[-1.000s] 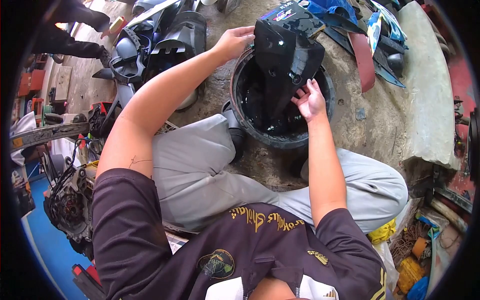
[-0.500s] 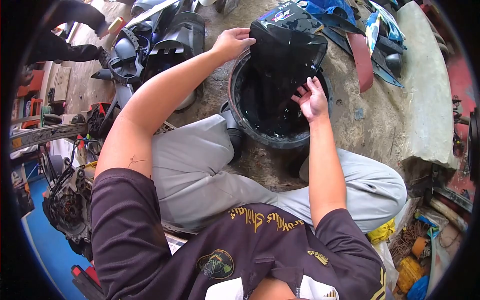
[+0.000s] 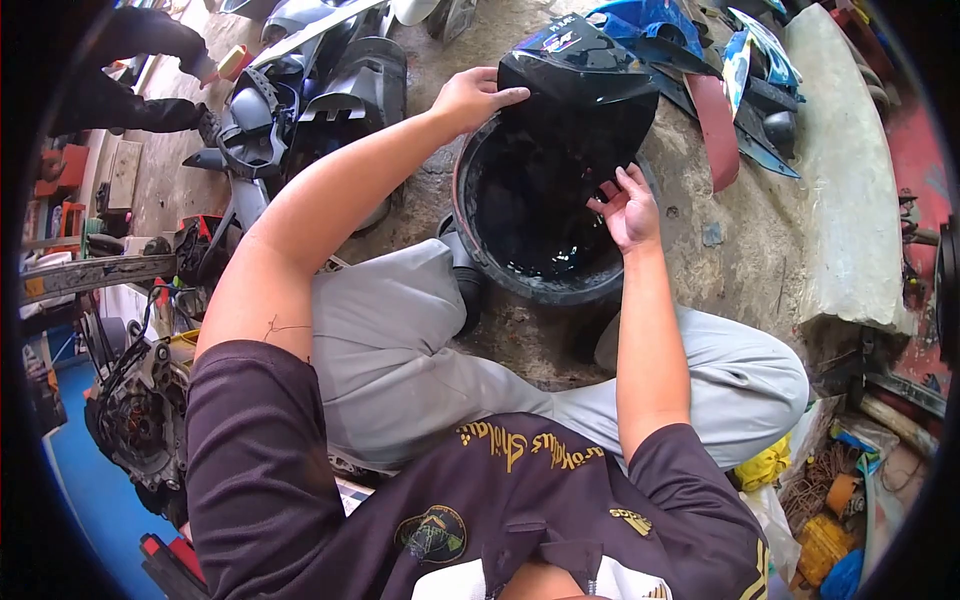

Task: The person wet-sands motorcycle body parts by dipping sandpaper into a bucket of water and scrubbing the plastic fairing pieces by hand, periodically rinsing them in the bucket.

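A glossy black panel (image 3: 585, 80) with a small coloured sticker is tilted over a round black tub (image 3: 540, 288) of dark liquid. At the panel's left edge, my left hand (image 3: 478, 98) grips it, thumb on top. My right hand (image 3: 630, 208) is at the lower right edge, fingers curled against the panel, over the tub's right rim. The panel's lower part is hard to tell apart from the dark tub.
Grey and black panels (image 3: 365, 85) lie at the upper left, near another person's gloved hand and dark sleeve (image 3: 165, 113). Blue and red panels (image 3: 715, 125) lie at the upper right, beside a long pale slab (image 3: 850, 180). An engine part (image 3: 135, 425) is at the left.
The panel has turned, so its sticker face shows more and its dark inner side less. My left thumb now lies over its edge, and my right hand has shifted slightly down and right.
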### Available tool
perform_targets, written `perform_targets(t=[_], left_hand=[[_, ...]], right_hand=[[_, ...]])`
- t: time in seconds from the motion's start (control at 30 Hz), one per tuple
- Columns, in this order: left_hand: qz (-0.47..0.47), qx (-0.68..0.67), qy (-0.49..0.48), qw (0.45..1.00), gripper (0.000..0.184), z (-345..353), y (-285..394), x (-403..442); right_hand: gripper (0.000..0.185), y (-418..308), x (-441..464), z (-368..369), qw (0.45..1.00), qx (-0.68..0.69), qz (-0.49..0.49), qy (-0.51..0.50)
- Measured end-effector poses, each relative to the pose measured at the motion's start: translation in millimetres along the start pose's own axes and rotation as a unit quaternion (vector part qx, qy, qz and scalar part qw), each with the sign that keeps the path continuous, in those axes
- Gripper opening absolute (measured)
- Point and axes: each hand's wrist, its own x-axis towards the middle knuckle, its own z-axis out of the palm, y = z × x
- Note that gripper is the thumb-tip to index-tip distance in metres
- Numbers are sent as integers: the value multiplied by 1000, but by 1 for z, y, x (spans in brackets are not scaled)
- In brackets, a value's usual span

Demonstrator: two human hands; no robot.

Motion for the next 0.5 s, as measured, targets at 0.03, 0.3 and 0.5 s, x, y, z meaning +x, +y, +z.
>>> perform_targets(t=[0.03,0.3,0.5], left_hand=[[-3,-8,-13,1000,82,0,-2,4],[20,61,24,998,59,14,-28,21],[7,95,3,995,41,3,-14,12]], right_hand=[[9,0,-3,4,1000,-2,-2,20],[7,2,-10,23,997,-27,-18,72],[11,14,-4,13,993,-65,-18,100]])
